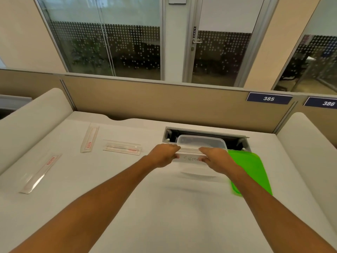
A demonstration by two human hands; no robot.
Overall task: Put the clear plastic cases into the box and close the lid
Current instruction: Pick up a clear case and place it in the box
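While both your arms reach forward over the white surface (164,207), your left hand (162,155) and right hand (215,159) grip the near wall of the clear plastic box (200,143), fingers curled round its rim on either side of a handwritten label (190,159) that reads "SIGMA" as far as it shows. The box is open at the top and appears to be lifted slightly, with a soft shadow on the surface below its near edge; whether its far end rests on anything you cannot tell. Its far side overlaps a dark rectangular cable opening (206,136) in the surface.

The green lid (249,170) lies flat on the surface just to the right of the box, partly under your right forearm.

Three clear plastic cases lie to your left, all outside the box. The nearest case to the box (122,147) lies crosswise, close to your left hand. A second case (89,138) lies lengthwise just beyond it to the left. A third case (41,173) lies well apart, near the surface's left edge.

Behind the surface stands a beige partition (164,101) with number plates reading 385 (269,98) and 386 (326,103).
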